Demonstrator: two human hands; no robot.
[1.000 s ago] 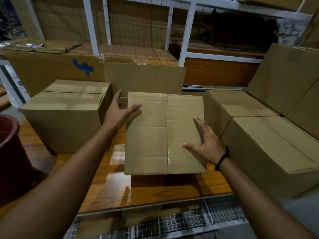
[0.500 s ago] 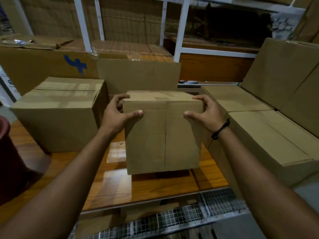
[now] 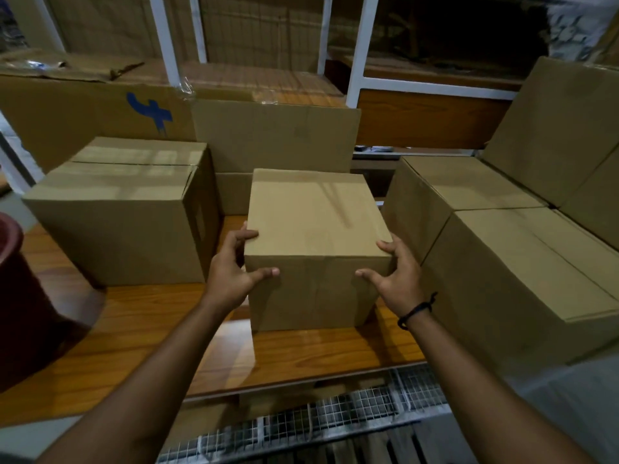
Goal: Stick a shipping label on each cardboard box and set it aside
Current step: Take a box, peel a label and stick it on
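Cardboard box [image 3: 318, 229] sits upright at frame ctr on the wood bench [image 3: 134, 329], plain top face up, near face twd the camera, bottom edge meeting the bench top. Left grip [image 3: 231, 276], a bare hand, clamps the box's lower-left corner: thumb flat across the near face, fingers curled round the left side w/ one fingertip up on the top edge. Right grip [image 3: 398, 279] mirrors it at the lower-right corner: thumb on the near face, fingers wrapped on the right side, a fingertip showing at the top edge. So both grips are closed on the box, none free. A black wristband [image 3: 417, 311] rings the right wrist. Left of ctr stands a big carton [image 3: 124, 212], taped seam on top, apart from the held box w/ a strip of bench between. At frame right are two more cartons, a near one [image 3: 519, 279] and a far one [image 3: 462, 182], butted together; the right grip is just beside the near one. Behind the held box a flat carton panel [image 3: 274, 135] stands upright; in the upper left, a wide carton bears a blue mark [image 3: 150, 112]. A dark red bucket [image 3: 30, 313] fills the left edge, partly cut off. Wire mesh [image 3: 301, 426] runs below the bench's front edge at frame bottom. White rack posts [image 3: 365, 45] rise along the top.
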